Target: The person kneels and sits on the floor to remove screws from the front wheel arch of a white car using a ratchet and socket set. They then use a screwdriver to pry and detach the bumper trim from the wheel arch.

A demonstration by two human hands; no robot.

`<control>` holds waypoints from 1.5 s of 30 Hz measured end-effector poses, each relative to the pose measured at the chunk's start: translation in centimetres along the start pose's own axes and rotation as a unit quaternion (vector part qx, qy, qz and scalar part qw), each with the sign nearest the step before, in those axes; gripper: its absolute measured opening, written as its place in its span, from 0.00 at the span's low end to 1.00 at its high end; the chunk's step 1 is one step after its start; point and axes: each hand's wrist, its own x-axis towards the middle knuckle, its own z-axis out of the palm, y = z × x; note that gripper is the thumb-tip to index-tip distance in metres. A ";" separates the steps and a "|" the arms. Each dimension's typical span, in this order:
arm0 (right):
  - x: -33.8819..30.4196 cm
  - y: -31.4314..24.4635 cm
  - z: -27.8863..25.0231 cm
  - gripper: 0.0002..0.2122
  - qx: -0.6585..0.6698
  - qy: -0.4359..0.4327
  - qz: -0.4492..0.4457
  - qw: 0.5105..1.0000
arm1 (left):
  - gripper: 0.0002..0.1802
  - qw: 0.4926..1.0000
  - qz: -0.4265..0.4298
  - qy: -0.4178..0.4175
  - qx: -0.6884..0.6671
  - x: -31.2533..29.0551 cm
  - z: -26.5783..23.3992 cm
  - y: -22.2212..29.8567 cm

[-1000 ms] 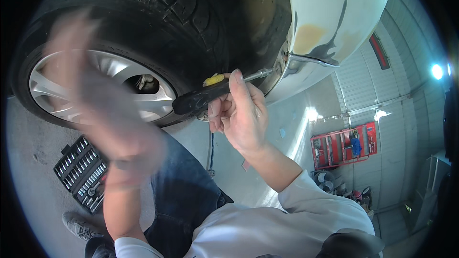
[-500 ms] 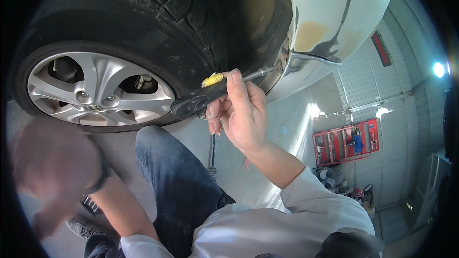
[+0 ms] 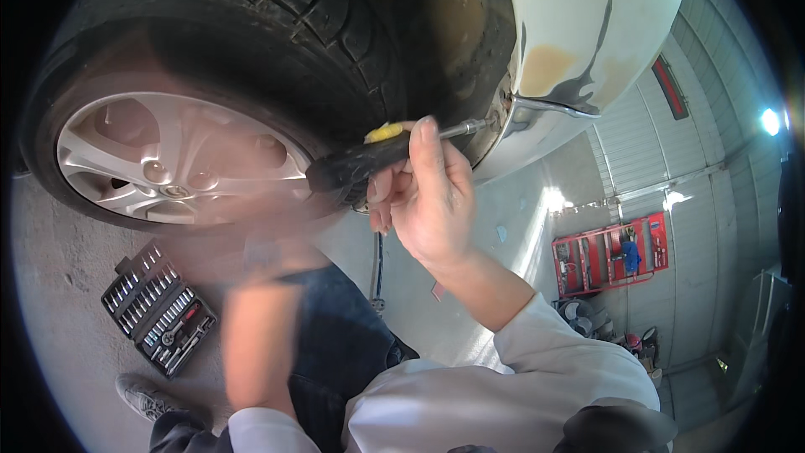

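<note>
Well, nearest in, the left hand (image 3: 260, 211) is one pale smear in front of the wheel (image 3: 159, 195), too blurred to tell whether its fingers are spread or bent, or whether it holds anything. The right hand (image 3: 432, 201) is curled narrowly round a black-handled driver (image 3: 352, 166), thumb along the top and fingertips tucked underneath. A yellow thing (image 3: 386, 132) sits against the handle's upper side; whether it belongs to the tool or wraps a finger, I cannot tell. The driver's metal shaft reaches toward the edge of the white car panel (image 3: 620, 17), near a shiny metal strip (image 3: 555, 106). By the look of it, the step in hand is working the driver at that edge; the next move seems to call for a firm grip and a squarely seated tip. On the floor (image 3: 59, 285), below the wheel, the socket case (image 3: 137, 337) lies unfolded. Farther off, a red tool rack (image 3: 656, 243) stands by the wall (image 3: 713, 201)
</note>
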 end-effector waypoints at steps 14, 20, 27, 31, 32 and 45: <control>-1.4 -0.1 -2.0 0.22 -0.121 0.013 -0.071 0.990 | 0.21 0.786 -0.133 -0.509 0.323 -3.9 -0.2 6.8; -4.2 0.2 -4.9 0.20 -0.230 0.023 -0.075 0.970 | 0.32 0.815 -0.331 -0.446 0.165 -8.8 1.3 9.6; -5.9 -2.5 -8.6 0.18 -0.314 -0.024 -0.031 0.949 | 0.48 0.794 -0.443 -0.411 0.074 -13.9 3.4 12.3; -6.2 -5.0 -9.1 0.15 -0.352 -0.089 0.027 0.932 | 0.58 0.767 -0.492 -0.406 -0.065 -15.5 5.0 13.0; -6.0 -5.7 -9.2 0.13 -0.308 -0.123 0.070 0.941 | 0.62 0.782 -0.446 -0.434 -0.028 -15.7 5.4 13.0; -4.9 -8.5 -10.2 0.08 -0.561 -0.045 0.120 0.818 | 0.22 0.850 -0.238 -0.455 0.121 -10.4 2.7 9.7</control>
